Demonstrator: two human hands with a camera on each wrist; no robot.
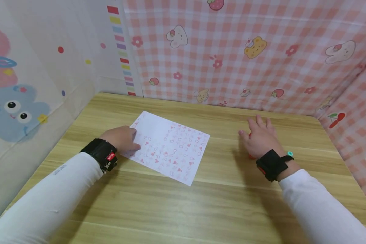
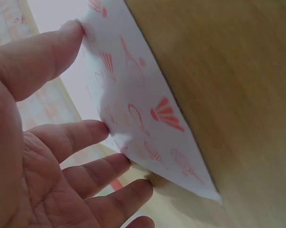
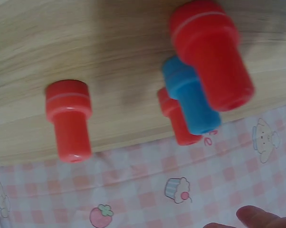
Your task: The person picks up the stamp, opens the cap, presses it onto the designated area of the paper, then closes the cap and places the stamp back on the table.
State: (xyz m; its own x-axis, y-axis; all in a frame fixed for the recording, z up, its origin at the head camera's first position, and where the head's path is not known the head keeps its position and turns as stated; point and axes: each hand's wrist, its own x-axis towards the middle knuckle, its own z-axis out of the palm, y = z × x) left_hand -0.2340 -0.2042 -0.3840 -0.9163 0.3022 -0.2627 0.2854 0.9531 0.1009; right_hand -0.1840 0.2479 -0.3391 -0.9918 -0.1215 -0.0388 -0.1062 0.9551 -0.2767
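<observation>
A white sheet of paper (image 1: 170, 149) printed with small red shuttlecocks and rackets lies at an angle on the table. My left hand (image 1: 120, 139) rests at its left edge; in the left wrist view thumb and fingertips (image 2: 98, 128) touch the sheet, fingers fairly straight. My right hand (image 1: 260, 139) is spread above several stamp-shaped pieces, mostly hidden beneath it in the head view. The right wrist view shows red ones (image 3: 69, 121) and a blue one (image 3: 190, 97), each standing on a wide base with a narrower handle. The right fingers (image 3: 262, 218) show at that view's lower corner, apart from them.
The wooden table (image 1: 158, 210) meets a pink checked cloth (image 1: 201, 61) behind and at right, and a white patterned cloth (image 1: 79, 40) at left. A teal round piece (image 1: 290, 153) shows beside the right wrist. Both wrists wear black straps.
</observation>
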